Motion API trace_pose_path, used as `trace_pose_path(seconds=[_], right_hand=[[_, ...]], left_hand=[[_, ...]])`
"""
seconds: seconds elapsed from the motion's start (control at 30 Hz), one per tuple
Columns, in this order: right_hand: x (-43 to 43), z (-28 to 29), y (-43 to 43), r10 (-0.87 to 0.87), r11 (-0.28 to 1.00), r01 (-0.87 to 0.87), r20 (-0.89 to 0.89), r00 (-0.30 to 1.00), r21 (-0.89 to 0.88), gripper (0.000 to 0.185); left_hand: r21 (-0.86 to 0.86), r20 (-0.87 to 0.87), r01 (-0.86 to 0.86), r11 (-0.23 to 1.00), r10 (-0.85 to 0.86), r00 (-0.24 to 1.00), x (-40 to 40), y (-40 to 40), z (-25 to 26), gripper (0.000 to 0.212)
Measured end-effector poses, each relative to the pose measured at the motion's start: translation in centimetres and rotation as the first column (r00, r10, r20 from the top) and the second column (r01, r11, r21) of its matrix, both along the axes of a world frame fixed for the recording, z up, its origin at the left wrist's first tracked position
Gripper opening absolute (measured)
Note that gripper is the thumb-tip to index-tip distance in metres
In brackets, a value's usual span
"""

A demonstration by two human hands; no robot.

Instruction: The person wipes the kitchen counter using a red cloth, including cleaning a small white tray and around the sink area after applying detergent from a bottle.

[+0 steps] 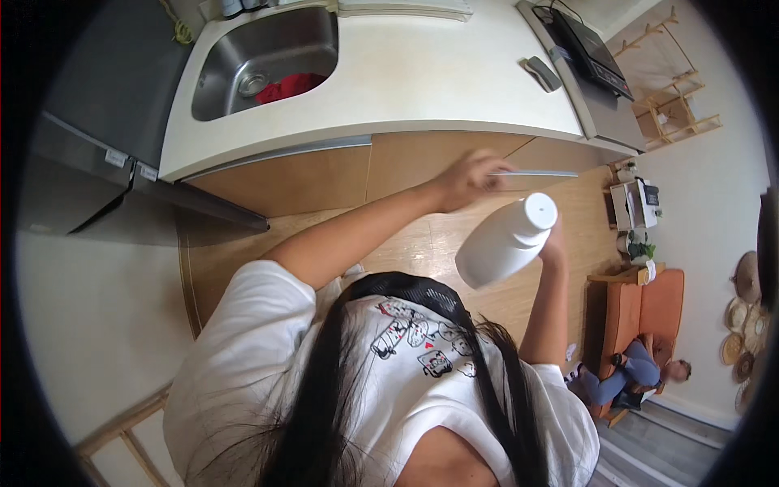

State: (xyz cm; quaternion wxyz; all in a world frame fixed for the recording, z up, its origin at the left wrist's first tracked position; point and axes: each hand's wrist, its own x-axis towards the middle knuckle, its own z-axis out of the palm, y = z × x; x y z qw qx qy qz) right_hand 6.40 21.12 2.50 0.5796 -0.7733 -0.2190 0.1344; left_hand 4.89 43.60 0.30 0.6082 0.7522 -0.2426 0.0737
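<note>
My left hand (478, 172) is blurred and holds a thin, flat, pale strip-like thing (541, 174) seen nearly edge-on. What that thing is cannot be made out. Just below it, my right hand (552, 240) grips a white plastic bottle (496, 246) from its far side, so most of the fingers are hidden. The bottle leans, its white cap (540, 210) up and to the right, its base towards my body. Both hands are in the air over the wooden floor (420, 243), in front of the counter's cabinet doors (420, 161).
A steel sink (225, 79) with a red cloth (292, 87) in it is set in the white countertop (426, 79). A grey brush-like tool (543, 74) lies near an induction cooker (587, 45). A fridge (109, 79) stands left. Someone sits on an orange sofa (660, 298).
</note>
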Motion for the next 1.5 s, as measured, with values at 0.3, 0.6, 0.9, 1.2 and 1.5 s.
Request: trace_pose_path(seconds=[0.3,0.6,0.9,1.2,1.5], right_hand=[[-1.3,-12.6,-9.1,-0.383,0.806,0.388,0.107,0.918,-0.448,0.033],[1.0,-22.8,-23.2,-0.398,0.823,0.236,-0.226,0.889,-0.517,0.043],[0.8,-27.6,-32.0,-0.582,0.805,0.393,-0.465,0.667,-0.444,0.046],[0.9,-29.7,-30.2,-0.535,0.826,0.349,-0.42,0.733,-0.443,0.048],[-6.3,-33.3,-28.3,-0.111,0.708,-0.038,-0.164,0.98,-0.705,0.051]], left_hand=[[0.78,0.075,-0.301,0.548,0.396,0.915,8.0,-1.2,-11.0,0.059],[0.856,0.058,-0.373,0.357,0.652,0.756,14.5,-8.2,-12.7,0.035],[0.705,0.239,-0.642,0.301,0.752,0.614,13.4,-10.8,-15.6,0.022],[0.795,0.295,-0.596,0.116,0.784,0.546,9.3,-17.3,-16.1,0.018],[0.735,-0.122,-0.471,0.488,0.778,0.616,-1.7,-4.8,-9.8,0.048]])
